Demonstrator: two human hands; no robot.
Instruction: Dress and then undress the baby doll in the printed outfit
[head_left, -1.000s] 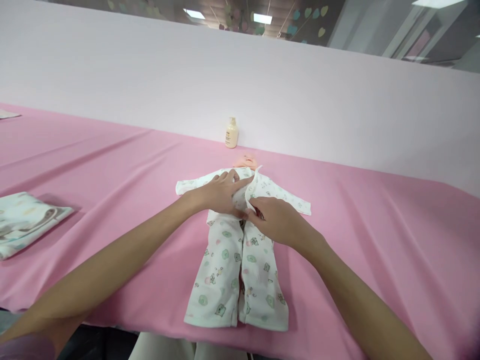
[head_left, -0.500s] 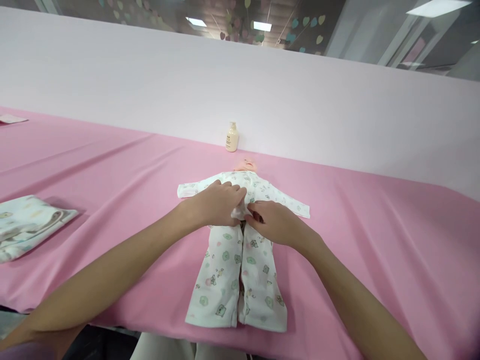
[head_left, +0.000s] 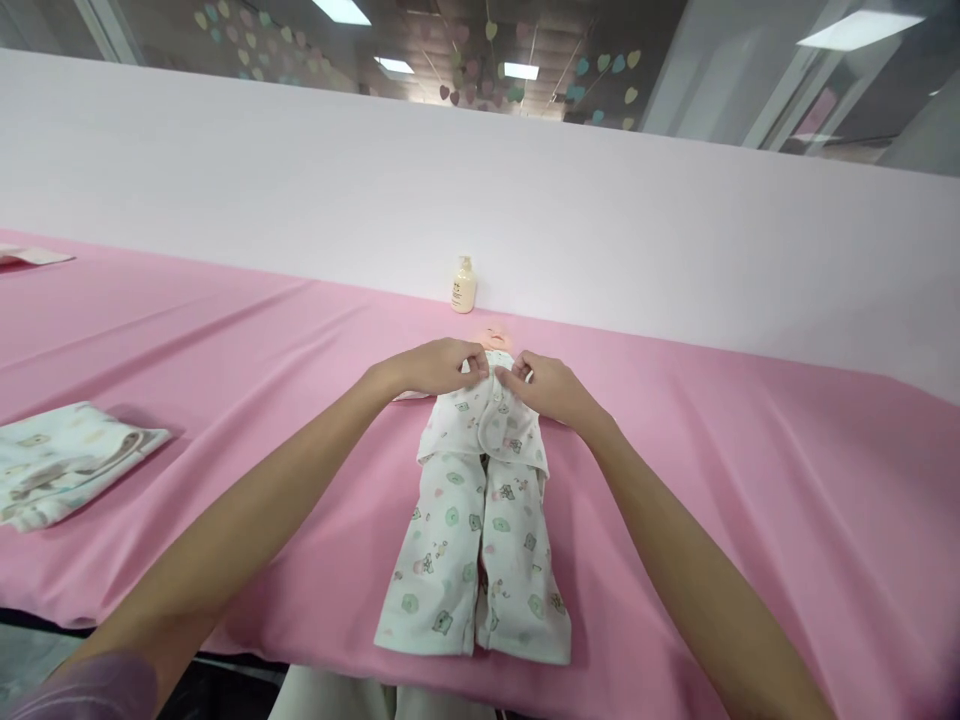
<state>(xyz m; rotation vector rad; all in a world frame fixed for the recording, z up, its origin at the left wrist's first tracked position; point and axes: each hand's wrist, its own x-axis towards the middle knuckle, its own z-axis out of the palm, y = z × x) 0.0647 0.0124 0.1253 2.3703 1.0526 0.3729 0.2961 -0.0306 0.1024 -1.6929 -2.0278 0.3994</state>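
**Pink-draped table: sleepsuit being closed at the collar**

Pink cloth covers the long table (head_left: 750,450), which backs onto a pale partition (head_left: 300,200). Above it, paper hearts (head_left: 600,65) hang from a lit ceiling.

A doll (head_left: 493,335) lies on its back mid-table, dressed in a printed sleepsuit (head_left: 480,520) with the legs pointing toward the person. The left hand (head_left: 439,365) and right hand (head_left: 547,388) meet just under the doll's chin. Each is closed in a pinch on a top front edge of the suit.

The chest flap looks wrapped across and lying flat, so the upper front seems largely done. A dark gap runs between the legs, so the lower opening appears unfastened. Whether a snap sits between the fingers is too small to tell.

A pump bottle (head_left: 463,285) stands by the partition, behind the doll's head. A folded cloth (head_left: 60,475) lies well apart at the left.
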